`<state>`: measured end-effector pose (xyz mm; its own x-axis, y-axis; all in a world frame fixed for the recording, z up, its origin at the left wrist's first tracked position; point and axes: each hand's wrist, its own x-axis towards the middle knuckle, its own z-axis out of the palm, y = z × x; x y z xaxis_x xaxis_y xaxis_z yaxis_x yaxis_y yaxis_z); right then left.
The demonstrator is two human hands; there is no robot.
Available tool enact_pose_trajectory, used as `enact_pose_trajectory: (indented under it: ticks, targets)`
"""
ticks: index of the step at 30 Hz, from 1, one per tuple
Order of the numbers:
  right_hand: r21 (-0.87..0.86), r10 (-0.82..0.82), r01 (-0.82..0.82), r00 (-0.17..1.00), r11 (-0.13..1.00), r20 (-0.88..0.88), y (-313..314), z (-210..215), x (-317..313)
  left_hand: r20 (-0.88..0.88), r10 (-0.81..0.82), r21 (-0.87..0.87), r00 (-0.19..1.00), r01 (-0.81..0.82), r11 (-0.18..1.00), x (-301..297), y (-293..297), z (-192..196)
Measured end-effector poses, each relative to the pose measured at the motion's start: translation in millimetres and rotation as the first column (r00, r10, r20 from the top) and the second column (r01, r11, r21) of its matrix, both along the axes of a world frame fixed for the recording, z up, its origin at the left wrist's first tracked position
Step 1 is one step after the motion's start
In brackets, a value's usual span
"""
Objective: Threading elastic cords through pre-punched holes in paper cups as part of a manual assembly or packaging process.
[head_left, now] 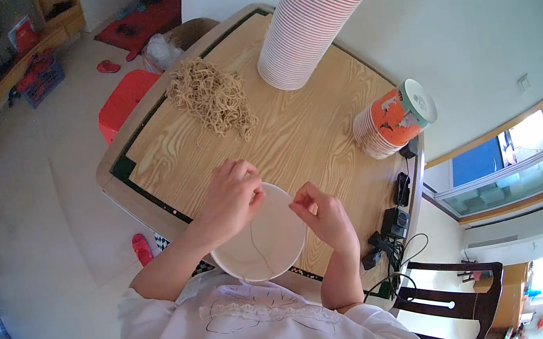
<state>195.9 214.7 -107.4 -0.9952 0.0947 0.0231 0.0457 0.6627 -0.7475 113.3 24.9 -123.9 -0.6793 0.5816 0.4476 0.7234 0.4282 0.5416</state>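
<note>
White tub: it sits, mouth up, right in front of you at the near edge of the desk [309, 138], the tub [284, 233] close against your white shirt [267, 323]. It lies between your hands and your body, and being round it has no long axis.
Thin strand: inside the tub, a fine strand [255, 242] runs roughly from the far side toward your near rim, bending a little; your left is the nearer of the two hands to its far end.
Left hand: your left hand [237, 187] comes in from the lower left, wrist bent, back upward, fingers curled together over the far rim. You cannot tell from here whether they pinch a strand.
Right hand: your right hand [316, 206] rises from the lower right, forearm steep, fingertips drawn narrow by the right side of the rim; what they hold, if anything, is too small to tell.
Twine heap: the tangled brown twine [212, 97] lies beyond your left hand, well apart from it.
Tub stacks: a tall leaning stack [315, 17] stands beyond both hands, a shorter stack [388, 121] to your right.
Cables: black adapters and cords [394, 223] lie along the right edge.
</note>
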Motion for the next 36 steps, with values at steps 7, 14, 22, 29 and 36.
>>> enact_pose_trajectory:
  ticks: [7,14,22,29,36]
  targets:
    - [0.121,0.081,-0.039,0.925,0.992,-0.37,-12.4,20.1,-14.0,0.11,-0.1,0.199,0.989,0.076,0.977,8.7,-3.0,16.2]
    - [-0.001,0.061,-0.063,0.968,0.998,-0.244,-8.2,9.3,-12.9,0.145,-0.084,0.25,0.986,0.046,0.967,14.4,-7.2,16.2]
    - [0.042,0.121,-0.113,0.941,0.993,-0.316,-14.0,14.6,-14.4,0.373,-0.17,0.259,0.912,0.073,0.963,12.0,0.8,9.3]
    - [-0.064,0.093,-0.111,0.966,0.992,-0.242,-18.1,14.1,-11.9,0.41,-0.185,0.302,0.893,0.058,0.951,12.7,2.6,14.2]
    - [0.037,0.093,-0.086,0.944,0.996,-0.317,-14.7,2.6,-19.7,0.176,-0.042,0.181,0.983,0.009,0.983,7.6,2.6,6.1]
